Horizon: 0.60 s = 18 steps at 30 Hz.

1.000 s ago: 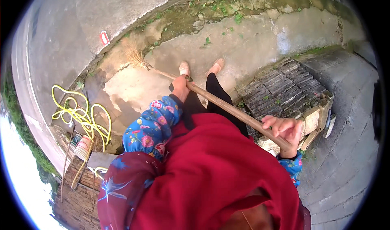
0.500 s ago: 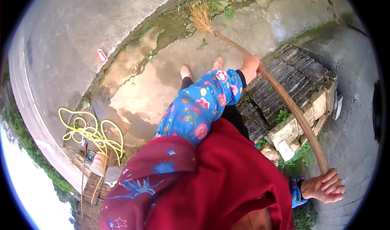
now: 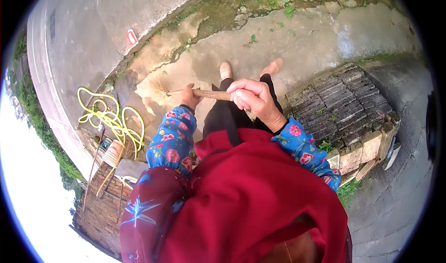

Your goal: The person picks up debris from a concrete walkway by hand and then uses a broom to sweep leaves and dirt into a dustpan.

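Note:
A twig broom with a wooden handle (image 3: pixel 212 94) lies across the front of my body, its bristle head (image 3: pixel 158 88) pointing left. Around the handle, near the bristle end, my left hand (image 3: pixel 189 97) is closed. My right hand (image 3: pixel 254 99) is wrapped around the handle's other end, in front of my dark trousers. Against the pale concrete the bristles look faint and blurred. Blue floral sleeves cover both forearms.
A coiled yellow hose (image 3: pixel 114 119) lies at the left, near a stack of buckets (image 3: pixel 113 152) and another broom. Stacked grey tiles (image 3: pixel 344 107) and pale bricks (image 3: pixel 362 155) stand at the right. A raised concrete edge runs along the far left, with a red-and-white object (image 3: pixel 132 37) beside it.
The broom has swung from the right over to the left, its bristles now at my left. Both hands have come leftward with it, in front of my body, still gripping the handle.

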Motion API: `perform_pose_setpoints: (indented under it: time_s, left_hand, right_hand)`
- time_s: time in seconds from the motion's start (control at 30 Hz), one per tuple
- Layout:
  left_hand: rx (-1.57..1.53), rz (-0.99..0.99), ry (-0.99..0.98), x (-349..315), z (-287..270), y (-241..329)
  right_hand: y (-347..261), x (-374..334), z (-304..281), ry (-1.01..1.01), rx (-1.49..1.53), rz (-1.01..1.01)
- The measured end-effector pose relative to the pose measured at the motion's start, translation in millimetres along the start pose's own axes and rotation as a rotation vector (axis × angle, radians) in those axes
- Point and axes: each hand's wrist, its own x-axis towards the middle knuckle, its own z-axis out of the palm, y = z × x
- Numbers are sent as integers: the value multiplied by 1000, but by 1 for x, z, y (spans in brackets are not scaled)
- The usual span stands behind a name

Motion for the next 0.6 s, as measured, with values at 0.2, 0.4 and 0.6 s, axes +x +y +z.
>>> perform_pose_setpoints:
  time_s: [0.2,0.4,0.6]
  left_hand:
    - [143,149,-338,-27,163,-64]
    - [211,106,-812,-178,318,-166]
    - [265,-2,-696,-214,250,-163]
  right_hand:
    - [-89,-89,-54,341,-107,-570]
    - [-193,-256,-24,811,-386,-939]
    - [-203,-272,-30,744,-227,-1035]
